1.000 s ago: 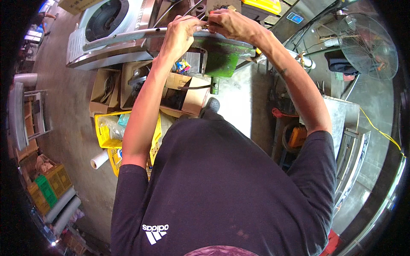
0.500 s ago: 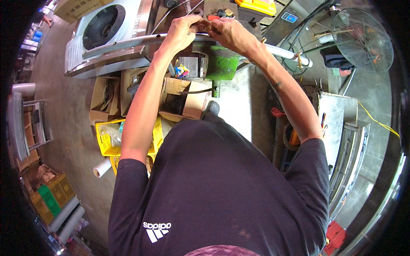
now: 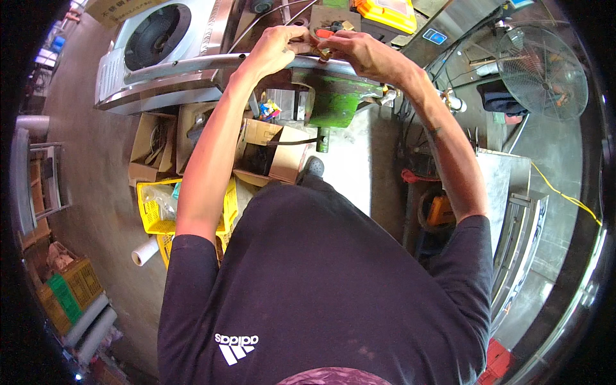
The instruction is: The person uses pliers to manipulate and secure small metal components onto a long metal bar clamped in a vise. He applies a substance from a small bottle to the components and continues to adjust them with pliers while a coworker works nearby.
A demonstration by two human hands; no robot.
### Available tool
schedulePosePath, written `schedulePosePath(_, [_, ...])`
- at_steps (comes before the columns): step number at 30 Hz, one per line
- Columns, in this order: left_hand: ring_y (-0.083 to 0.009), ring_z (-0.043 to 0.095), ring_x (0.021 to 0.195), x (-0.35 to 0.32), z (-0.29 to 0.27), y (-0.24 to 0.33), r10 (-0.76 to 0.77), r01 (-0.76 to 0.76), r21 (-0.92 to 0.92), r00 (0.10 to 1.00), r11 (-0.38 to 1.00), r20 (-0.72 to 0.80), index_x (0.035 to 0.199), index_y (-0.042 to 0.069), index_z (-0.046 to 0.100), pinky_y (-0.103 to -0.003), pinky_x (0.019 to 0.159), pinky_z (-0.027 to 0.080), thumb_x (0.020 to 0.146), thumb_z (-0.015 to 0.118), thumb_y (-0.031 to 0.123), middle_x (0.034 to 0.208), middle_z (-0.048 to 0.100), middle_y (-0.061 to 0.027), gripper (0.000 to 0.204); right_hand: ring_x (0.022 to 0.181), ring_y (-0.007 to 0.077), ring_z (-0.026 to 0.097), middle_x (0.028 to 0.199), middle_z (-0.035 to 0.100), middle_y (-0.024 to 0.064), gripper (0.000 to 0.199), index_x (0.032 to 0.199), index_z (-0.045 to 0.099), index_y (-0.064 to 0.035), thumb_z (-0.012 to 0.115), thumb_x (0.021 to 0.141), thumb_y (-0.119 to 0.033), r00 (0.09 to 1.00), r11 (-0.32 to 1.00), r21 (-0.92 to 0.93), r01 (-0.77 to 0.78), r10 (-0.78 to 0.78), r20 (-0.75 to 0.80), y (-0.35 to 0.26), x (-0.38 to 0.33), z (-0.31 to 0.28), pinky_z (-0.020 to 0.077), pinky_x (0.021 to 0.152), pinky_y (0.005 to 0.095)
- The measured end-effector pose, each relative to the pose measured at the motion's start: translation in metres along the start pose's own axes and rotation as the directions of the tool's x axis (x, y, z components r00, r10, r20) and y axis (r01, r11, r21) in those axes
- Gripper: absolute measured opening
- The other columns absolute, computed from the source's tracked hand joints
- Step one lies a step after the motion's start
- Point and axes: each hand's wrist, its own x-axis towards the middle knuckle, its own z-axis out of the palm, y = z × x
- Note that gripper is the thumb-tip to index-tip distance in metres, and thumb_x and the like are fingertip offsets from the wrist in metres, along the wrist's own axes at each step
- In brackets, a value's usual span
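A long silver metal pipe (image 3: 212, 62) runs crosswise in front of me above a green bench vise (image 3: 330, 106). My right hand (image 3: 366, 56) is at the pipe's upper side, its thumb and fingers pinched on a small brass fitting (image 3: 325, 56). Close beside it my left hand (image 3: 274, 50) rests over the pipe. Its thumb and fingertips are drawn together toward the fitting, and what they grip is too small to make out. Farther along the pipe, near its right end, another brass fitting (image 3: 445, 96) shows past my right forearm.
A stove-like appliance (image 3: 157, 38) with a round black burner stands at left. Open cardboard boxes (image 3: 292, 157) and a yellow crate (image 3: 154, 215) sit below the pipe. A yellow toolbox (image 3: 388, 16) lies beyond my hands. At right stands a caged fan (image 3: 542, 74).
My right hand has shifted slightly right and down, its wrist raised, and the brass fitting shows more clearly. My left hand stays nearly in place. The whole view has shifted a little.
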Motion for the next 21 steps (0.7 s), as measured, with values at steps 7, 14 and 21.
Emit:
schedulePosePath(7, [-0.0239, 0.075, 0.106, 0.010, -0.002, -0.007, -0.022, 0.023, -0.032, 0.999, 0.999, 0.042, 0.112, -0.002, 0.073, -0.035, 0.098, 0.055, 0.078, 0.054, -0.017, 0.107, 0.078, -0.0167, 0.042, 0.118, 0.0375, 0.062, 0.120, 0.066, 0.0189, 0.043, 0.122, 0.065, 0.0018, 0.054, 0.080, 0.004, 0.966, 0.985, -0.051, 0.163, -0.149, 0.210, 0.007, 0.009, -0.010, 0.0532, 0.104, 0.0437])
schedulePosePath(14, [-0.0190, 0.073, 0.106, 0.018, 0.000, -0.024, 0.013, -0.016, 0.117, 1.000, 0.993, 0.020, 0.117, -0.004, 0.070, -0.033, 0.099, 0.053, 0.080, 0.060, -0.014, 0.109, 0.078, -0.0142, 0.040, 0.123, 0.0362, 0.060, 0.120, 0.067, 0.0187, 0.031, 0.116, 0.065, 0.0022, 0.053, 0.088, -0.004, 0.955, 0.980, -0.074, 0.186, -0.162, 0.246, 0.010, 0.016, -0.006, 0.0507, 0.107, 0.0443])
schedulePosePath(21, [-0.0209, 0.072, 0.108, 0.033, 0.001, -0.015, 0.022, -0.034, 0.142, 0.996, 0.989, 0.087, 0.124, 0.001, 0.070, -0.035, 0.098, 0.052, 0.077, 0.059, -0.012, 0.114, 0.077, -0.0181, 0.050, 0.120, 0.0356, 0.062, 0.115, 0.066, 0.0176, 0.018, 0.104, 0.064, 0.0007, 0.056, 0.091, -0.009, 0.934, 0.978, -0.071, 0.194, -0.162, 0.317, 0.008, 0.023, -0.009, 0.0514, 0.104, 0.0452])
